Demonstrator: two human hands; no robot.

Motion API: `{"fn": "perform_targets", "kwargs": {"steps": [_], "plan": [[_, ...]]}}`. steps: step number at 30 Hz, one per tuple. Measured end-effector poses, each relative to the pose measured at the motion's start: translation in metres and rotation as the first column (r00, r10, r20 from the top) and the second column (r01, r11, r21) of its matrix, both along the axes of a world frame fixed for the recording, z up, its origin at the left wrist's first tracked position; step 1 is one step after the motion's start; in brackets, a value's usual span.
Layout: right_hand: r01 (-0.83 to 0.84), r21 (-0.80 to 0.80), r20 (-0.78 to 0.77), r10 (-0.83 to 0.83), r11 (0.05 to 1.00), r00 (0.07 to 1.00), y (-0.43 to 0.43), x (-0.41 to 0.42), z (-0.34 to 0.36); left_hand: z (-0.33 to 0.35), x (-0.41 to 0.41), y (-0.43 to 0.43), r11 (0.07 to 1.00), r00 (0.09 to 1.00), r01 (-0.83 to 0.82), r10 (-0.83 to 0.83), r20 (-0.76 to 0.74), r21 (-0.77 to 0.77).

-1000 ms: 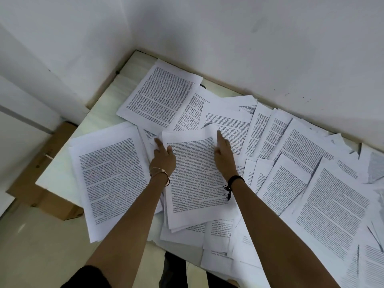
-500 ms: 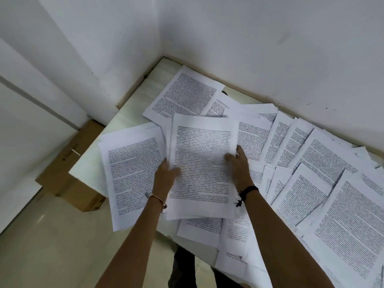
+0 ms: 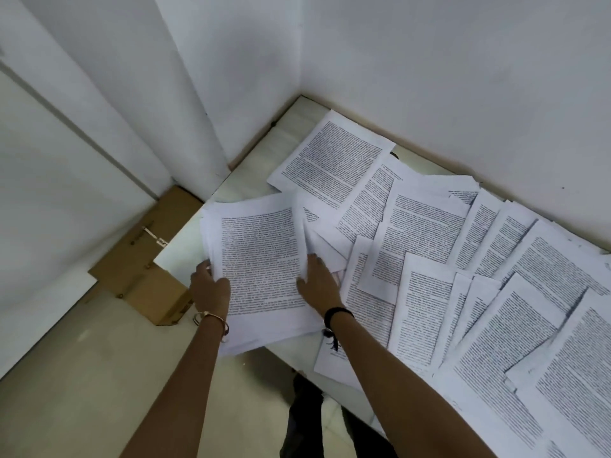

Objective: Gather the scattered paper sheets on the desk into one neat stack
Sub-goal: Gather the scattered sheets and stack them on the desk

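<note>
- left hand (image 3: pixel 210 289) grips the left edge of the paper stack (image 3: pixel 261 256), fingers curled round it
- right hand (image 3: pixel 319 285) presses on the stack's right edge, fingers fairly straight
- stack lies at the left end of the tabletop (image 3: pixel 291 353), overhanging the near edge
- loose sheets (image 3: pixel 496 292) overlap to the right
- cardboard box (image 3: pixel 142 269) on the floor to the left

Showing dense printed txt, para after para, on all the paper sheets (image 3: pixel 261 259), but too small & blurred: not making out a single word, no. or heading. Small white label (image 3: pixel 162 241) sitting on the cardboard box (image 3: pixel 142 276) w/ dark marks, also illegible. Nothing readable.
</note>
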State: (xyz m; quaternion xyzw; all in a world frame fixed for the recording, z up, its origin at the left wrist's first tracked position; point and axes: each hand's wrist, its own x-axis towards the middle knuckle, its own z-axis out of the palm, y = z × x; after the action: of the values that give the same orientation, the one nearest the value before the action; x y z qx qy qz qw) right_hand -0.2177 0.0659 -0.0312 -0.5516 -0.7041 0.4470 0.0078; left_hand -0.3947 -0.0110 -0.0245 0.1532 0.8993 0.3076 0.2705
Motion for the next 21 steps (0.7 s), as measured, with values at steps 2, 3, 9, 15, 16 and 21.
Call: {"fn": "perform_targets", "kwargs": {"steps": [2, 3, 9, 15, 16, 21], "plan": [[-0.006, 0.188, 0.119, -0.017, 0.982, 0.993, -0.005, 0.003, -0.007, -0.008, 0.001, -0.010, 0.998, 1.000, -0.016, 0.015, -0.019, -0.060], [-0.002, 0.236, 0.123, -0.028, 0.972, 0.992, -0.006, 0.004, -0.008, -0.012, 0.002, -0.015, 0.997, 1.000, -0.023, 0.021, -0.015, -0.078], [-0.100, 0.235, 0.075, 0.085, 0.967, 0.994, -0.009, -0.001, -0.012, -0.013, 0.005, -0.012, 0.993, 0.987, -0.092, 0.100, 0.126, -0.069], [-0.217, 0.171, 0.052, 0.211, 0.961, 0.976, 0.006, -0.006, -0.010, -0.011, -0.017, -0.001, 0.995, 0.994, 0.046, -0.036, 0.108, -0.088], [-0.220, 0.169, 0.048, 0.215, 0.961, 0.975, 0.009, -0.003, -0.009, -0.011, -0.020, 0.000, 0.994, 0.994, 0.060, -0.052, 0.099, -0.088], [-0.113, 0.338, 0.145, 0.067, 0.934, 0.987, 0.019, 0.013, -0.010, -0.013, -0.021, 0.004, 0.991, 0.994, 0.093, -0.087, 0.067, -0.091]]}}
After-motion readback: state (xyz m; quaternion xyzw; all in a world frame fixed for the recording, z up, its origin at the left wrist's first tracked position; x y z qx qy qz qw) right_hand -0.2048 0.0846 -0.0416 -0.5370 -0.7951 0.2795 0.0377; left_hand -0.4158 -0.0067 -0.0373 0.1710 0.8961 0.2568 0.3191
